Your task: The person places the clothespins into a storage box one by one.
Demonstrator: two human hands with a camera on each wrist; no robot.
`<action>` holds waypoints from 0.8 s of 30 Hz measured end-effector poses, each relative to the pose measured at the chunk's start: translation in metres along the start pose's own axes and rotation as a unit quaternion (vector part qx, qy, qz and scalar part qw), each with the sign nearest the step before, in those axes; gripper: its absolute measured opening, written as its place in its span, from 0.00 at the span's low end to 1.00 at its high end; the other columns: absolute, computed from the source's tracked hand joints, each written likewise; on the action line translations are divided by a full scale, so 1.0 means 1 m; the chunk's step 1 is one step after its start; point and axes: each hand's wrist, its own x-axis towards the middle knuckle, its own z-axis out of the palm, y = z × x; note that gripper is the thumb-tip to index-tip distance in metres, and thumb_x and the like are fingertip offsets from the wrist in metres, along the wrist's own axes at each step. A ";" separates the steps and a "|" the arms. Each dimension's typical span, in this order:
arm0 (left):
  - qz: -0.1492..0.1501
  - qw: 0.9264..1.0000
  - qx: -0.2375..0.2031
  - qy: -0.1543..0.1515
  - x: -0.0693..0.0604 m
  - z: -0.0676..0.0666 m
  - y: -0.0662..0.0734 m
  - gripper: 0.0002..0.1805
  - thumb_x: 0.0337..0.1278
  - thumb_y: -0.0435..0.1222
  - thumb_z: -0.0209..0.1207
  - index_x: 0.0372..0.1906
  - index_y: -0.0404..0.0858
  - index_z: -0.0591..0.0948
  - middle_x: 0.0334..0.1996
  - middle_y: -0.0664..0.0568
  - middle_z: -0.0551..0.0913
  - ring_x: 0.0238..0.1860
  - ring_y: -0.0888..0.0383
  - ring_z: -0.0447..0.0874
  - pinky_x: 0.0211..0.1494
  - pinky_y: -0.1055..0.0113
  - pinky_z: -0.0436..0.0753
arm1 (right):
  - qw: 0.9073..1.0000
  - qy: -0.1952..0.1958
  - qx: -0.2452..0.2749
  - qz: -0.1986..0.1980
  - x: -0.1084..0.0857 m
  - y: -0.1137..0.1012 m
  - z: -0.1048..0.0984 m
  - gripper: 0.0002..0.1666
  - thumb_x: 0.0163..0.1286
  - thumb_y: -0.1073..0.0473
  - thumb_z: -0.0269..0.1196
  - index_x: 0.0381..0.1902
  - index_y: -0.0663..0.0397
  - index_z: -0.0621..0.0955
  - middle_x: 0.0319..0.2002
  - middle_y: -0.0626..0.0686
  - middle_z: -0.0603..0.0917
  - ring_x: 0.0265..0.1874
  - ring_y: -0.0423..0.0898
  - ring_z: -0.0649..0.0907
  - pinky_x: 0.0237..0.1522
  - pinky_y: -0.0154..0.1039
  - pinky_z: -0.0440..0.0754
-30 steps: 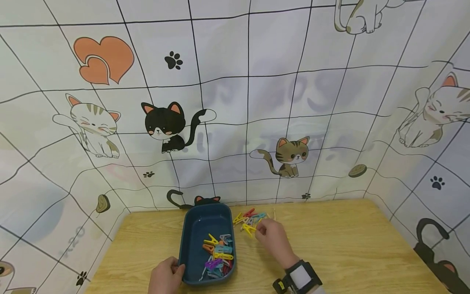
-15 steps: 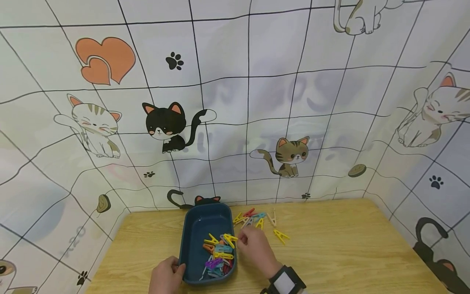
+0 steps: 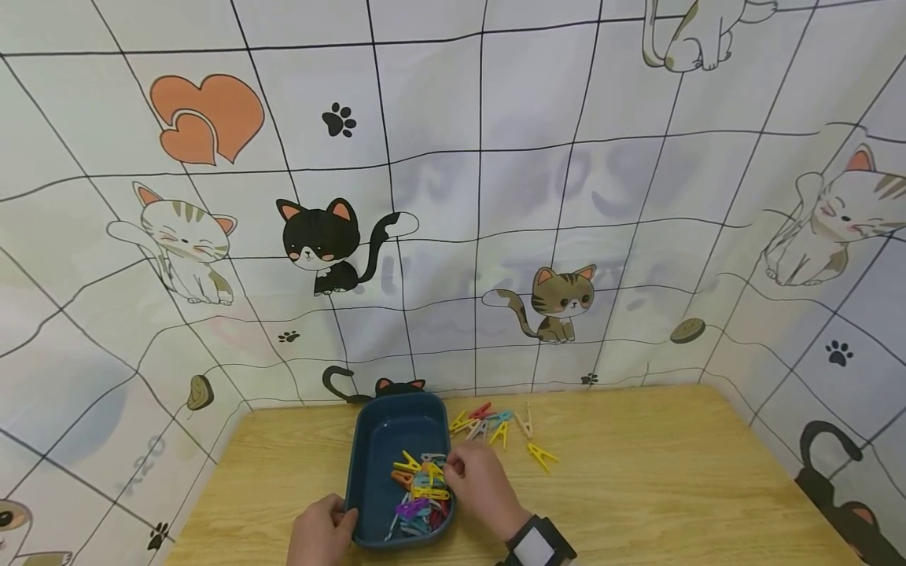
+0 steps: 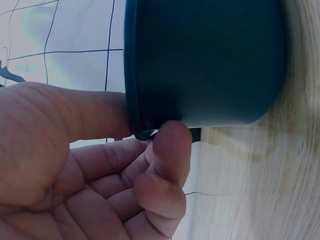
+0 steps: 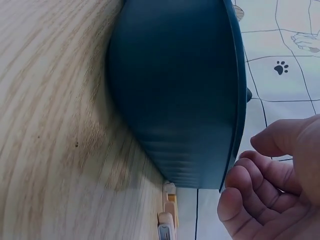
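My L hand pinched the blue tray by its rim, prob. to steady it on the desk, while my R hand, loosely curled w/ nothing visibly gripped, hung by the pegs inside

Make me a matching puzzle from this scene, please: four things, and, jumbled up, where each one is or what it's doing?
1. person's bare left hand
2. person's bare right hand
3. purple plastic clip
4. rightmost yellow V-shaped plastic clip

A. inside the dark blue rectangular tray
B. directly on the pale wood-grain table
C. pinching the tray's left rim
D. at the tray's right rim

Pairs: 1-C, 2-D, 3-A, 4-B
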 end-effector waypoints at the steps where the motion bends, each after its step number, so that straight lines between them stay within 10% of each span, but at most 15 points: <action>1: -0.001 1.000 0.001 0.000 0.000 0.000 0.000 0.06 0.62 0.31 0.65 0.31 0.31 0.82 0.19 0.54 0.78 0.21 0.59 0.74 0.27 0.64 0.73 | 1.000 0.004 -0.003 0.000 0.000 0.001 0.000 0.07 0.65 0.64 0.68 0.28 0.51 0.83 0.26 0.42 0.75 0.28 0.37 0.72 0.31 0.33 0.73; 24: -0.003 1.000 0.005 0.002 0.001 0.001 0.000 0.06 0.61 0.31 0.65 0.31 0.31 0.82 0.20 0.53 0.78 0.22 0.58 0.74 0.27 0.64 0.73 | 0.989 0.114 -0.021 0.097 -0.027 0.060 -0.039 0.07 0.62 0.70 0.67 0.29 0.53 0.85 0.27 0.45 0.81 0.28 0.37 0.77 0.29 0.32 0.76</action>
